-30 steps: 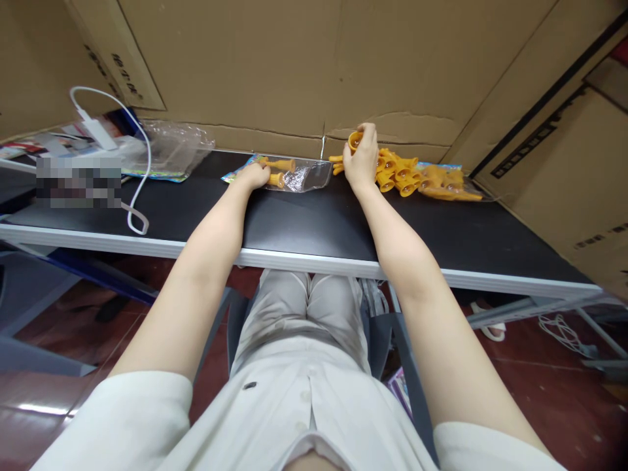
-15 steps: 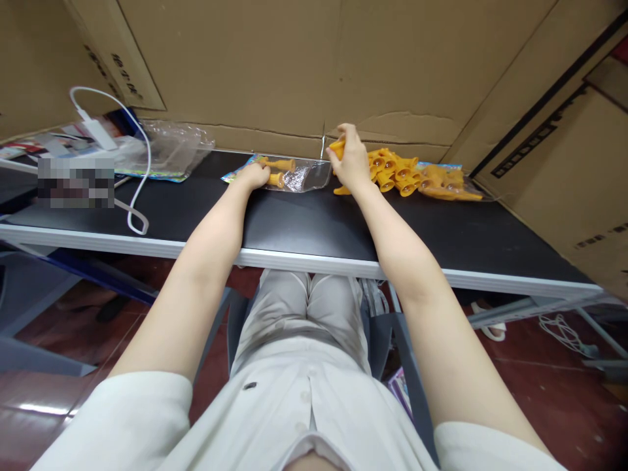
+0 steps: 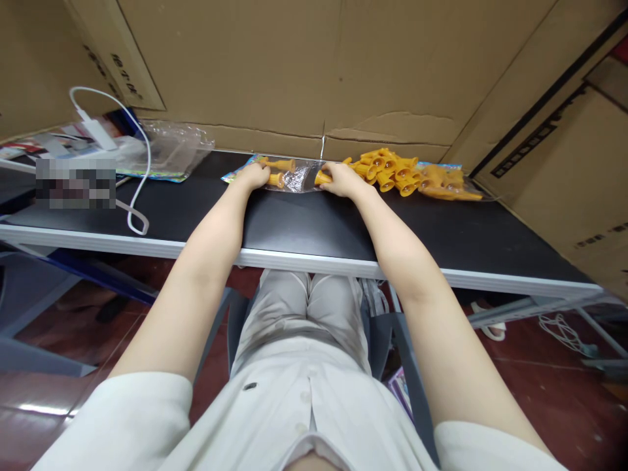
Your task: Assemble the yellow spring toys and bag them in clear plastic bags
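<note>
My left hand (image 3: 253,175) is closed on the left part of a clear plastic bag (image 3: 299,178), which lies on the black table. Two yellow horn-shaped plastic pieces (image 3: 279,165) show inside the bag, beside my fingers. At the bag's right end, my right hand (image 3: 342,180) grips another yellow horn-shaped piece (image 3: 322,177), its wide end pointing left. Whether that piece is inside the bag's mouth or just before it, I cannot tell. A heap of loose yellow horn-shaped pieces (image 3: 387,171) lies right of my right hand.
A filled bag of yellow pieces (image 3: 444,181) lies right of the heap. Flat clear bags (image 3: 174,147) and a white cable (image 3: 147,157) are on the left. Cardboard (image 3: 294,72) stands along the back of the black table (image 3: 304,222).
My right hand has come down and left from the front of the heap, carrying a yellow piece to the bag's right end. My left hand stays in place on the bag.
</note>
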Tool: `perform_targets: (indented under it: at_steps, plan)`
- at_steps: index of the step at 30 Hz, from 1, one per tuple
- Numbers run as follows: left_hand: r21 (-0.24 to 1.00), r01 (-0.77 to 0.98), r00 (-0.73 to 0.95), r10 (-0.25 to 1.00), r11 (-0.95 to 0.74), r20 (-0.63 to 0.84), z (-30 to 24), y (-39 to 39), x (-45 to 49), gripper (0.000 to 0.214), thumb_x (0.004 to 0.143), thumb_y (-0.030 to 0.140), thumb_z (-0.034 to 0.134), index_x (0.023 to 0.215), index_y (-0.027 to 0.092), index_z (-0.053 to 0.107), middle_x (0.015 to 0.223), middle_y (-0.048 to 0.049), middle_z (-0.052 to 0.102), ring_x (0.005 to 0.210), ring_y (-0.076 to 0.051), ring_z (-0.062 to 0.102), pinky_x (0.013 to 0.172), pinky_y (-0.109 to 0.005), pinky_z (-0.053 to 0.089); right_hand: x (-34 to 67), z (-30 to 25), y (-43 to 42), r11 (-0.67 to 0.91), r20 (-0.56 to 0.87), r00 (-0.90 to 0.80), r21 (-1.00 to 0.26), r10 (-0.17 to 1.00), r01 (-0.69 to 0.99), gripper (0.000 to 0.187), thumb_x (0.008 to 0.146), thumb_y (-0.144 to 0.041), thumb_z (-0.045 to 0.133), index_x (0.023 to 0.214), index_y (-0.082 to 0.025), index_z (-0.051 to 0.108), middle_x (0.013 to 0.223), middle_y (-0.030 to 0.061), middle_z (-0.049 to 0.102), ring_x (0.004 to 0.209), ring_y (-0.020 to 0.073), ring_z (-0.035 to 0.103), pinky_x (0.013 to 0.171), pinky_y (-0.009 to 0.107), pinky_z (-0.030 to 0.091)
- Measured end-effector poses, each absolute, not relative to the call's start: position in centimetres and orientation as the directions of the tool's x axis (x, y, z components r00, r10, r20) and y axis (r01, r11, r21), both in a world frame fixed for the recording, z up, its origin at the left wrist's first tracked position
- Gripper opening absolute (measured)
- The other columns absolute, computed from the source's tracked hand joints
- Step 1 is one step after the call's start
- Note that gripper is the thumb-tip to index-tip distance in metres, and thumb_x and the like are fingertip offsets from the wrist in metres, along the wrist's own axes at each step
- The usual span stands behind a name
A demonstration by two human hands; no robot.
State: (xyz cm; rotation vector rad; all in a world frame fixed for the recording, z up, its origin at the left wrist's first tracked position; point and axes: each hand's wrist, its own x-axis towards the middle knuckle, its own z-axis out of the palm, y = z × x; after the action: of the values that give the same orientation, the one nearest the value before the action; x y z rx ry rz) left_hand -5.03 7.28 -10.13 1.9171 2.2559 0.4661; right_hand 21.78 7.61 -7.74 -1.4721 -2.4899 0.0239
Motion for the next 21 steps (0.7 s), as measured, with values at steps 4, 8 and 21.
perform_targets:
  at_steps: [4, 8, 21]
  plan:
    - [0.325, 0.933, -0.193, 0.978, 0.158, 0.078, -10.0, 7.1, -4.9, 0.066, 0.106, 0.033, 0.033, 0.16, 0.014, 0.067, 0.169, -0.0165, 0.062, 0.158, -0.034, 0.059, 0.131, -0.044, 0.047, 21.6, -6.6, 6.5, 0.404, 0.147, -0.39, -0.08, 0.909, 0.911, 0.054, 0.1, -0.022, 0.073, 0.151, -0.008, 0.069, 0.149, 0.0221, 0.074, 0.14, 0.0379, 0.071, 0.12, 0.049, 0.056]
    - [0.324, 0.934, -0.186, 0.98, 0.153, 0.073, -9.9, 6.9, -4.8, 0.066, 0.107, 0.032, 0.032, 0.16, 0.014, 0.066, 0.17, -0.0165, 0.061, 0.159, -0.034, 0.058, 0.131, -0.044, 0.046, 21.7, -5.5, 5.4, 0.282, 0.081, -0.281, -0.004, 0.956, 0.959, 0.043, 0.098, -0.021, 0.077, 0.138, -0.005, 0.076, 0.144, 0.0272, 0.075, 0.141, 0.0444, 0.069, 0.12, 0.053, 0.055]
    - [0.308, 0.941, -0.164, 0.985, 0.139, 0.054, -9.6, 6.7, -4.3, 0.066, 0.109, 0.033, 0.033, 0.164, 0.01, 0.061, 0.171, -0.0184, 0.059, 0.16, -0.032, 0.057, 0.132, -0.04, 0.046, 21.5, -5.7, 5.6, 0.284, 0.091, -0.28, -0.036, 0.956, 0.958, 0.035, 0.1, -0.012, 0.064, 0.132, -0.012, 0.078, 0.137, 0.0209, 0.079, 0.136, 0.0406, 0.072, 0.119, 0.057, 0.054]
